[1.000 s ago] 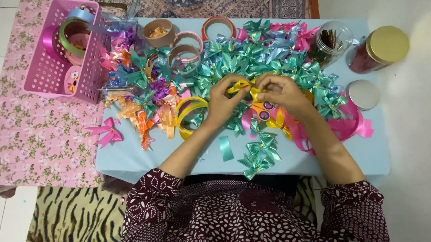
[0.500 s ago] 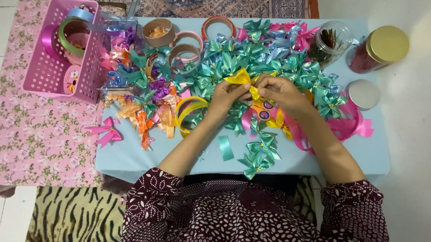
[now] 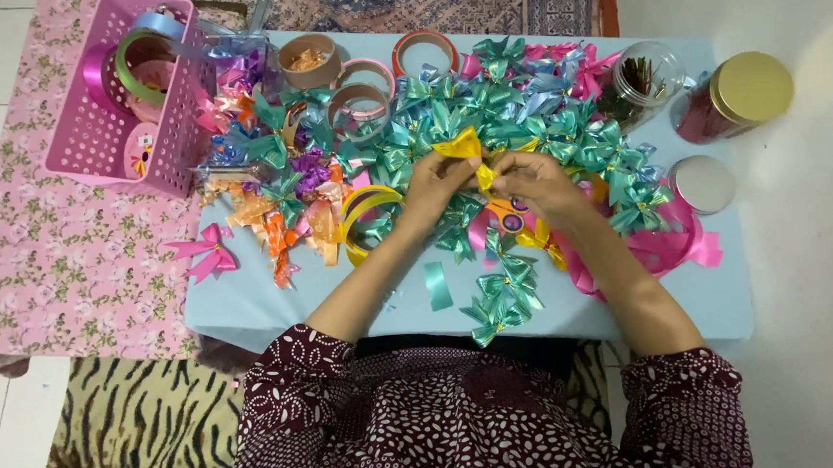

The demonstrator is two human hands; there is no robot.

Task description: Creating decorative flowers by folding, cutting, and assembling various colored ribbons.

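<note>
Both my hands meet over the middle of a low light-blue table (image 3: 248, 307). My left hand (image 3: 436, 189) and my right hand (image 3: 537, 184) pinch a small yellow ribbon bow (image 3: 463, 150) between their fingertips, its loops standing up above my fingers. Under and around my hands lies a heap of teal ribbon bows (image 3: 486, 114). A loop of yellow ribbon (image 3: 365, 211) lies by my left wrist.
A pink plastic basket (image 3: 102, 138) with ribbon rolls stands at the far left. Tape rolls (image 3: 310, 62) sit at the back. A glass jar (image 3: 648, 80), a gold-lidded jar (image 3: 740, 94) and a silver lid (image 3: 703, 184) are at the right. Pink ribbon (image 3: 668, 247) trails near the right edge.
The yellow bow has risen above my fingers and its loops have spread; my hands have stayed nearly in place.
</note>
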